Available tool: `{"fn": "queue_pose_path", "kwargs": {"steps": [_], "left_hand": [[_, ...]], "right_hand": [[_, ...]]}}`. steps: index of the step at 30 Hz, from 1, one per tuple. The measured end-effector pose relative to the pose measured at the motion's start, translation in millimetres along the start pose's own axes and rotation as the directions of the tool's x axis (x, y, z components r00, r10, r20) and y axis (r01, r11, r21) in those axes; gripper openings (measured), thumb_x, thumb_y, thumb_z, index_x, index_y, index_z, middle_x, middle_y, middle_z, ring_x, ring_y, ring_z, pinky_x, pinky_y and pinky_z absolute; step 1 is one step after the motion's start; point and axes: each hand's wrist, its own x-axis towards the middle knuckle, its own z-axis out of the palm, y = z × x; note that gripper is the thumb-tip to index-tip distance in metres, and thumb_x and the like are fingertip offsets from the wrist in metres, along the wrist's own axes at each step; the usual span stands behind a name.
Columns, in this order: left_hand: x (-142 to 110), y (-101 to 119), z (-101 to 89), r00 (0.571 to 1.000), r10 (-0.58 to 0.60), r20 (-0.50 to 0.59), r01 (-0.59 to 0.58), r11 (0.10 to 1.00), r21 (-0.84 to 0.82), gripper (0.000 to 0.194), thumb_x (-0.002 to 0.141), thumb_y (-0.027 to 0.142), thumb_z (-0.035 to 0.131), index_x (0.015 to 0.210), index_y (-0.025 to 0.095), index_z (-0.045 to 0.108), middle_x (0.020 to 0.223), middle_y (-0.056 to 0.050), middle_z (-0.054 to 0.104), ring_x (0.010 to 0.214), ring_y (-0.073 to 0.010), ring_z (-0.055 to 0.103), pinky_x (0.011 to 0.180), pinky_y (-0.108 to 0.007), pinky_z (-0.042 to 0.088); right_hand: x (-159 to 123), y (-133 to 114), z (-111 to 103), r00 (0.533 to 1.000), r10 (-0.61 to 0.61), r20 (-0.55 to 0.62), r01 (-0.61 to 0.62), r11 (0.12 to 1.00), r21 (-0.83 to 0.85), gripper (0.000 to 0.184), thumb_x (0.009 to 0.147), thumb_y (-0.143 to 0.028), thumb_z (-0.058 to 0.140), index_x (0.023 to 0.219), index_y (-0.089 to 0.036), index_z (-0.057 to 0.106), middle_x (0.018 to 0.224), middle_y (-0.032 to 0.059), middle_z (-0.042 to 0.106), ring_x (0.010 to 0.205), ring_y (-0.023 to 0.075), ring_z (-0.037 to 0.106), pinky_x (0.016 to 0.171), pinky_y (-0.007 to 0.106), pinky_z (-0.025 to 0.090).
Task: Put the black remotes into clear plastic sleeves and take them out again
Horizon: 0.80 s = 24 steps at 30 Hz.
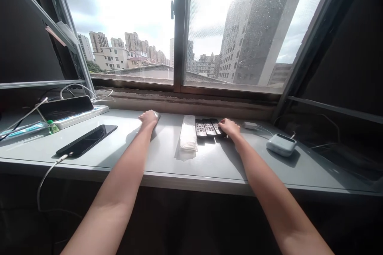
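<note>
the left hand (149, 118) is held out over the far part of the bench (167, 159), left of the middle, with its fingers curled in around a partly hidden pale-and-dark object (157, 116); what that object is cannot be told, since most of it is covered by the hand. the right hand (229, 126) is set at the right end of a row of black remote controls (209, 127), with its fingers bent against the rightmost one; whether that one is grasped or only touched cannot be told.

at least three remote controls can be counted, laid side by side on the bench below the window (179, 40), with their buttons turned up. just left of the row, a flat stack of whitish, translucent plastic sleeves (188, 135) is laid lengthwise, its near end caught by bright sunlight.

on the left of the bench, a black smartphone (88, 140) is laid flat, and a white charging cable (49, 179) is plugged into its near end and hung over the bench's front edge. behind it, a dark-screened device (67, 107) is propped beside a white power strip (83, 116), and a small green-capped bottle (53, 127) is stood near them. on the right, a pale rounded case (281, 144) is placed, with a small white block (250, 126) behind it, nearer the right hand.
</note>
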Motion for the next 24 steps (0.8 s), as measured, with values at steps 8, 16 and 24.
{"fn": "queue_pose_path", "kwargs": {"steps": [8, 16, 24], "left_hand": [[-9, 20, 2.5, 0.996, 0.058, -0.07, -0.058, 0.998, -0.006, 0.04, 0.086, 0.042, 0.06, 0.107, 0.01, 0.073, 0.109, -0.028, 0.067, 0.111, -0.0407, 0.06, 0.08, -0.045, 0.046], [-8, 13, -15.8, 0.962, -0.049, -0.267, -0.109, 0.832, -0.543, 0.038, 0.085, 0.043, 0.064, 0.107, 0.013, 0.069, 0.114, -0.018, 0.069, 0.112, -0.035, 0.062, 0.087, -0.04, 0.051], [-20, 46, -6.7, 0.973, 0.086, 0.214, 0.215, -0.002, -0.977, 0.019, 0.095, 0.023, 0.055, 0.107, 0.014, 0.065, 0.076, -0.004, 0.07, 0.066, -0.0131, 0.068, 0.062, -0.022, 0.056]], "right_hand": [[0, -1, 0, 1.0, 0.005, 0.013, -0.005, 1.0, -0.014, 0.034, 0.093, -0.033, 0.047, 0.121, -0.023, 0.063, 0.125, 0.0098, 0.065, 0.118, 0.0262, 0.058, 0.1, 0.042, 0.038], [-4, -5, -5, 0.994, -0.031, -0.102, 0.038, 0.997, 0.061, 0.033, 0.094, -0.029, 0.047, 0.123, -0.021, 0.06, 0.124, 0.011, 0.064, 0.118, 0.0276, 0.057, 0.101, 0.044, 0.036], [-48, -50, -11, 0.632, -0.702, -0.328, 0.756, 0.652, 0.062, 0.03, 0.096, -0.018, 0.044, 0.12, -0.026, 0.062, 0.12, 0.005, 0.062, 0.107, 0.0205, 0.058, 0.095, 0.032, 0.042]]}}
